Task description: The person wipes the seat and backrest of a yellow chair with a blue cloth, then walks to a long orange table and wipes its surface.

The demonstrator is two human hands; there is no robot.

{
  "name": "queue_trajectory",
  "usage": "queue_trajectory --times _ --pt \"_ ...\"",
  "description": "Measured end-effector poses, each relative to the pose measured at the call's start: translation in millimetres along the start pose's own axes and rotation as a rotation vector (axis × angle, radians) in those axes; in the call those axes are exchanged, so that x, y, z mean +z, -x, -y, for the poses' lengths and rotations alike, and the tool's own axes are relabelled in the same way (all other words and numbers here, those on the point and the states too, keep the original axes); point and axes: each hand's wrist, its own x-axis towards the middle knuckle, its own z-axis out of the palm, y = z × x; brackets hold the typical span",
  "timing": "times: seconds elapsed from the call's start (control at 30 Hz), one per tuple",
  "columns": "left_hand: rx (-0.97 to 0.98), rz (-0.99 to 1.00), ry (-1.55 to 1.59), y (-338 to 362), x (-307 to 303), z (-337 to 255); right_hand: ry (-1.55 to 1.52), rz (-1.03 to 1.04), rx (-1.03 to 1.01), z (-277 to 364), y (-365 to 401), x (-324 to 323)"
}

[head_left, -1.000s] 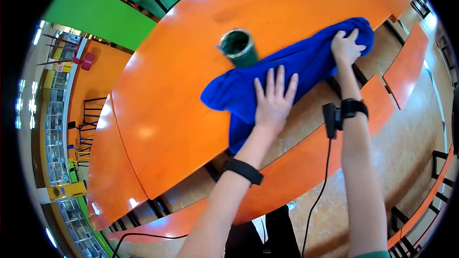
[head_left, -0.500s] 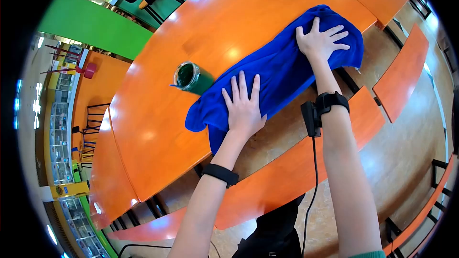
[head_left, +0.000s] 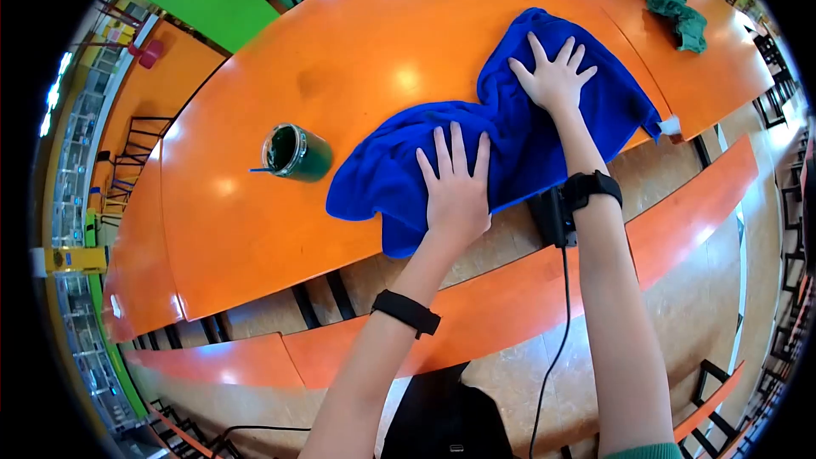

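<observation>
A blue cloth [head_left: 510, 140] lies bunched and creased across the near edge of the orange table [head_left: 255, 229]. My left hand [head_left: 456, 191] rests palm down on its left half, fingers spread. On the right half my right hand [head_left: 557, 81] lies flat as well, its fingers apart. To the left of the cloth, a glass jar [head_left: 297, 153] with dark green contents stands upright, apart from it. A thin blue item [head_left: 260, 171] sticks out at the jar's left side.
A crumpled green cloth [head_left: 669, 7] lies on the table's far right part. A small white thing [head_left: 670, 126] is at the blue cloth's right corner. An orange bench [head_left: 484, 310] runs along the near side. A black cable [head_left: 558, 348] hangs from my right wrist.
The blue cloth is now more bunched in the middle, with its right part spread wider. Both hands stay flat on it. The view has shifted, showing more of the green cloth.
</observation>
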Motion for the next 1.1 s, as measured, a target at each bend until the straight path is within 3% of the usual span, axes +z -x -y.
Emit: queue_trajectory --times 0.23,0.4,0.47,0.7,0.8,0.93,1.1 --pt "-0.045 0.024 0.151 -3 -14 -3 -0.070 0.021 -0.136 -63 22 -10" --pt "-0.127 0.074 0.098 -12 -13 -47 -0.108 -0.021 -0.187 -108 20 -10" --pt "-0.132 -0.008 0.138 -15 -8 -63 -0.130 -0.027 -0.212 -121 15 -15" --pt "-0.149 -0.147 -0.023 -95 31 -183 -0.180 -0.067 -0.287 -258 -23 -10" --pt "-0.124 -0.129 0.078 -140 24 -244 -0.218 -0.075 -0.341 -320 -44 -9" --pt "0.099 -0.005 0.096 -172 23 -269 -0.195 -0.120 -0.275 -350 -53 -7" --pt "0.099 0.578 0.387 -185 -3 -240 -0.266 -0.062 -0.347 -380 -69 -12"
